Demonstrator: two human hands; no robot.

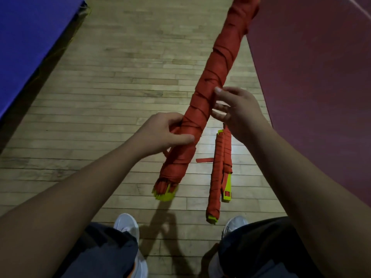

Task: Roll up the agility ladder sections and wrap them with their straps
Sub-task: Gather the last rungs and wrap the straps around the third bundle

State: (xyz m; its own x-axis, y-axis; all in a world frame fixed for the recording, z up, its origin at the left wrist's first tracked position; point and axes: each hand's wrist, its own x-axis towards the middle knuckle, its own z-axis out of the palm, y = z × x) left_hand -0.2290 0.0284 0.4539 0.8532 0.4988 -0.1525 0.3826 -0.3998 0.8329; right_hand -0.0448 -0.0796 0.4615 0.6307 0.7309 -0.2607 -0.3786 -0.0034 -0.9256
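Observation:
A long bundle of yellow-green ladder rungs wound in orange-red strap (215, 73) slants from the upper right down to the middle, held above the floor. My left hand (164, 133) grips its lower part, thumb across the strap turns. My right hand (236, 109) touches the bundle's right side a little higher, fingers curled on the strap. The rung ends (165, 192) stick out at the bottom. A second, thinner wrapped bundle (219, 173) lies on the floor to the right, with a loose strap end (204, 160) beside it.
The wooden floor (120, 81) runs ahead. A blue mat (30, 37) lies at the left and a dark red mat (321, 77) at the right. My two white shoes (126, 223) stand at the bottom.

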